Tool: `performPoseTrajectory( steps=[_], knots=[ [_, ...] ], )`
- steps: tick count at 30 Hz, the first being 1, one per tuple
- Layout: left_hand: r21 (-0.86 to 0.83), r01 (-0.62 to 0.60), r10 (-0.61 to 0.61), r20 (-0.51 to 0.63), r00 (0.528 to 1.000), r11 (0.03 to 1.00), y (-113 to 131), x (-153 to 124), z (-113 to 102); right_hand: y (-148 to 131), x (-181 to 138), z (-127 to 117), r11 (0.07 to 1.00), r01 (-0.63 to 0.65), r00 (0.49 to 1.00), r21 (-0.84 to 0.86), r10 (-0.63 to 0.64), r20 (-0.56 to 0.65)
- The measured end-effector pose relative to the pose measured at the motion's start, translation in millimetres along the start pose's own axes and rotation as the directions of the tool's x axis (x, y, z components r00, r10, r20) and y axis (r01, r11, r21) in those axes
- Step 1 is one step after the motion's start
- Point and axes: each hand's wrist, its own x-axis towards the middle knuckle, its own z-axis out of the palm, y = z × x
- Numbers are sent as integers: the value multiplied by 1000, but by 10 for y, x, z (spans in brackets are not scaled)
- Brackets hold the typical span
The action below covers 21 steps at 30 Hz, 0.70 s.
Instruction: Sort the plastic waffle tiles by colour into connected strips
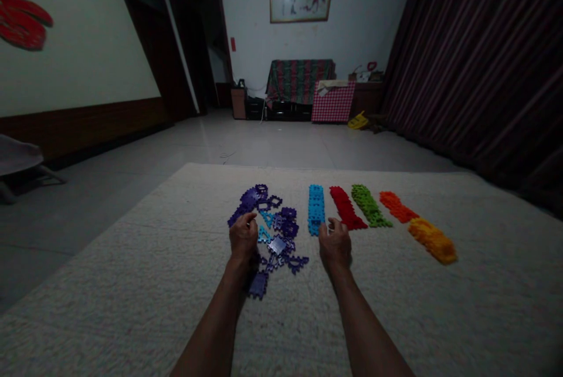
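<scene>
My left hand (243, 237) is over the left edge of a loose pile of purple interlocking plastic tiles (278, 245), its fingers curled in. Anything between those fingers is hidden. Two light blue triangular pieces (266, 218) lie among the purple ones, just right of that hand. My right hand (335, 243) is at the near end of a row of light blue interlocking tiles (316, 207). Its fingers are bent and the thumb side meets or nearly meets the row; what they hold, if anything, does not show.
Right of the blue row lie rows of red tiles (346, 207), green tiles (370, 206), orange tiles (398, 207) and yellow-orange tiles (433, 240). All rest on a pale textured mat (176, 271). Beyond it, a covered cabinet (299, 81) stands by the wall; a curtain (475, 60) hangs right.
</scene>
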Motion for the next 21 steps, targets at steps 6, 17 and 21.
performPoseTrajectory(
  steps=[6, 17, 21],
  knots=[
    [200, -231, 150, 353, 923, 952, 66, 111, 192, 8, 13, 4, 1000, 6, 1000, -1, -6, -5],
    [282, -345, 157, 525, 837, 895, 7, 169, 294, 22, 7, 18, 999, 26, 1000, 37, -26, -2],
    [267, -293, 151, 448, 881, 918, -3, 141, 295, 27, 9, 25, 998, 28, 1000, 56, -28, -4]
  ],
)
